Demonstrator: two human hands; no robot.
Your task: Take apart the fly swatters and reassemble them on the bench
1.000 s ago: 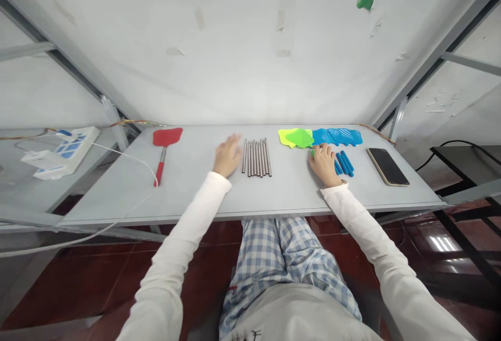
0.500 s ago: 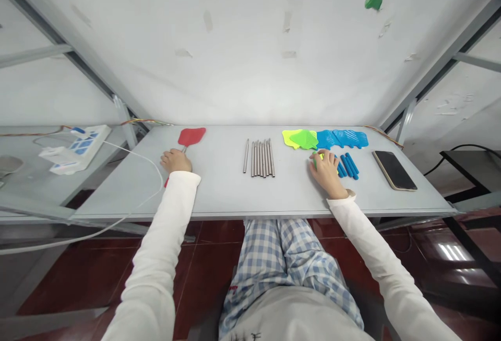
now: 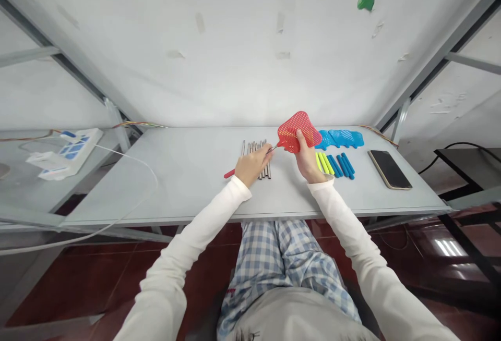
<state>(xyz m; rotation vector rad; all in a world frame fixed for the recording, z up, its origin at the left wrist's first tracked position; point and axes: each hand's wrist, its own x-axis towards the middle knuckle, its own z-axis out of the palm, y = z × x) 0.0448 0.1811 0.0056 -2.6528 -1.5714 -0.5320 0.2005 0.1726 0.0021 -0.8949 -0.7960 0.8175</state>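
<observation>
A red fly swatter (image 3: 296, 122) with a perforated head is held in both hands above the table. My left hand (image 3: 252, 167) is closed around its metal shaft, and the red handle end sticks out to the lower left. With the thumb on its face, my right hand (image 3: 308, 163) grips the head's lower edge. Several metal rods (image 3: 269, 171) lie under and beside my left hand, partly covered. Yellow handle tubes (image 3: 324, 163) and blue handle tubes (image 3: 346, 166) rest to the right of my right hand. Overlapping blue swatter heads (image 3: 342, 138) lie behind them.
A smartphone (image 3: 390, 170) lies on the grey table (image 3: 188, 184) at the right. On the left stands a white power strip (image 3: 74, 150), its white cable (image 3: 153, 174) running across the table's left part. A wall (image 3: 235, 85) rises behind the table, with metal frame posts at both sides.
My left hand has carried the red swatter from the table's left side to the middle. My right hand has left the handle tubes and now grips the swatter's head, which hides the yellow-green heads.
</observation>
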